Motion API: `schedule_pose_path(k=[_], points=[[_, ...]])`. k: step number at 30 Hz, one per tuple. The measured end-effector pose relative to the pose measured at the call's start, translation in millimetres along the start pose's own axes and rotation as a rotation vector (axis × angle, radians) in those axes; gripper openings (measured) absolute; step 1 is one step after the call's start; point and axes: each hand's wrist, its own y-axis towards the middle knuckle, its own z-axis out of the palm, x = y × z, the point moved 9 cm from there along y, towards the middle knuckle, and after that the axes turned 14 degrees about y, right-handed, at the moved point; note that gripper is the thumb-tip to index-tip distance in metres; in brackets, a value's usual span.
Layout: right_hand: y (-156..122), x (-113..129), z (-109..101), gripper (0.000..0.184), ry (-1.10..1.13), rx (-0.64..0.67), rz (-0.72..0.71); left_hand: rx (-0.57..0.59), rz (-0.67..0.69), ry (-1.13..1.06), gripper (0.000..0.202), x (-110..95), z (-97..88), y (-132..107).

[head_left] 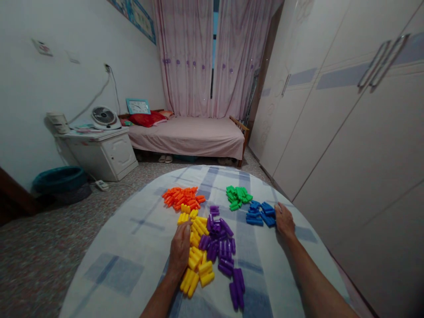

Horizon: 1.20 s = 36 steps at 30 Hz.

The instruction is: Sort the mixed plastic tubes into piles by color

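Note:
Small plastic tubes lie sorted by colour on a checked cloth over a round table [132,265]. My left hand [180,249] rests palm down, fingers together, on the yellow pile [197,260], beside the purple pile [221,247]. My right hand [284,219] lies flat at the right side of the blue pile [260,213], fingertips touching its tubes. An orange pile [183,198] and a green pile [237,196] sit farther back, untouched.
A wardrobe [347,132] runs close along the right. A bed [190,134] stands under pink curtains at the back. A white bedside cabinet [102,152] with a fan is at the left, a teal basin [59,179] on the floor.

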Motion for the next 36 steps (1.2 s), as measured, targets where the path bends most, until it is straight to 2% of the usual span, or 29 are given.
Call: schedule_pose_path(k=[2,5,13,18,23,26,30,33,36], points=[[1.3,0.7,13.3,0.056,0.03,0.052,-0.019,0.004,0.005,0.009,0.041,-1.0,0.4,0.2],[-7.1,14.2,37.3,0.051,0.07,0.122,-0.074,0.009,0.005,0.009,0.041,-2.5,0.3,0.1],[-59.7,63.6,80.1,0.049,0.192,0.235,-0.209,0.015,0.005,0.01,0.039,-5.1,1.6,1.1],[-90.6,89.3,101.6,0.047,0.422,0.28,-0.162,0.0,0.007,0.017,0.038,-4.5,1.4,1.8],[-127.2,122.1,119.8,0.045,0.653,0.459,-0.125,-0.02,0.03,0.024,0.037,-3.4,-0.7,2.1],[-141.8,132.3,107.6,0.047,0.663,0.48,-0.112,-0.034,0.056,0.039,0.036,-6.1,-1.4,1.8],[-157.9,118.4,69.0,0.059,0.516,0.494,-0.146,0.0,0.085,0.101,0.041,-11.8,-6.3,-7.3],[-185.6,97.9,43.2,0.08,0.34,0.65,-0.282,0.173,0.206,0.246,0.058,-16.4,-10.4,-27.5],[-220.0,84.3,23.8,0.102,0.179,0.761,-0.471,0.411,0.436,0.444,0.099,-14.9,-12.4,-61.0]])
